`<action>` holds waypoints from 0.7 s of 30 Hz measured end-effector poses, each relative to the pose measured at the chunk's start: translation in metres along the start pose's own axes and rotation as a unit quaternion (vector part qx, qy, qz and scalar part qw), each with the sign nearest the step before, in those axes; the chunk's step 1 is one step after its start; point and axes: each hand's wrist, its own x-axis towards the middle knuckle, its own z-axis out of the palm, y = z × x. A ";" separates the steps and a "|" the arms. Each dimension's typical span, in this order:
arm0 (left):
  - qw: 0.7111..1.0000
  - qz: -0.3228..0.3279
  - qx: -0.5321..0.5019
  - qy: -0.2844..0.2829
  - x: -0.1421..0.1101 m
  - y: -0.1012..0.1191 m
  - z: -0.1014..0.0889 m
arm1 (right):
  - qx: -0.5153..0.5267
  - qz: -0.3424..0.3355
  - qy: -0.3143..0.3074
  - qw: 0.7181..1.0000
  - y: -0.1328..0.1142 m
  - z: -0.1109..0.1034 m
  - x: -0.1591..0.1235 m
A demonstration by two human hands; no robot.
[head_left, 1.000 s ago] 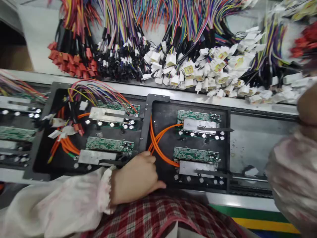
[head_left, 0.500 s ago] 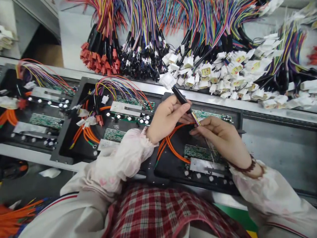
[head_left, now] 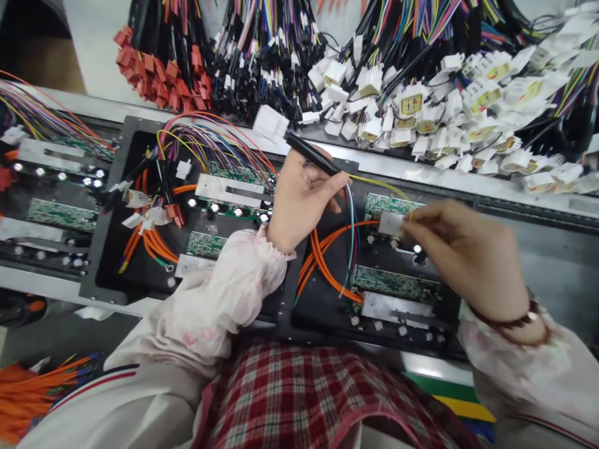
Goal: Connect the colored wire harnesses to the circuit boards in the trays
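My left hand (head_left: 309, 196) is closed around the black sleeve of a wire harness (head_left: 312, 154). A white connector (head_left: 270, 124) sticks out at its upper left end. Several thin coloured wires hang from the sleeve's lower end. Pinched in the fingers of my right hand (head_left: 461, 252) is a yellow wire (head_left: 381, 180) drawn out from that sleeve to the right. Below both hands lies a black housing (head_left: 318, 318) with a green circuit board (head_left: 397, 284), metal plates and thick orange cables (head_left: 327, 268).
To the left stands a second black housing (head_left: 110, 249) with wired boards. Along the back lie bundles of harnesses with red connectors (head_left: 161, 75) and white connectors (head_left: 486, 93). More orange cables (head_left: 42, 390) are at the lower left.
My right hand has moved right, away from my left, with the yellow wire now stretched between them. The other wires now hang down separately. The harness has shifted left and the view has moved.
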 end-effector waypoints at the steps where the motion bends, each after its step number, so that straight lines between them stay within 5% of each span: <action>1: 1.000 0.016 0.008 0.015 0.001 -0.002 0.000 | -0.025 -0.007 0.048 0.999 0.001 0.004 0.004; 8: 0.998 0.049 0.021 0.044 0.002 -0.003 -0.002 | -0.097 -0.067 0.069 0.991 0.019 0.036 0.027; 21: 0.995 0.073 0.015 0.069 -0.001 -0.006 -0.002 | -0.131 -0.090 0.082 0.984 0.022 0.042 0.026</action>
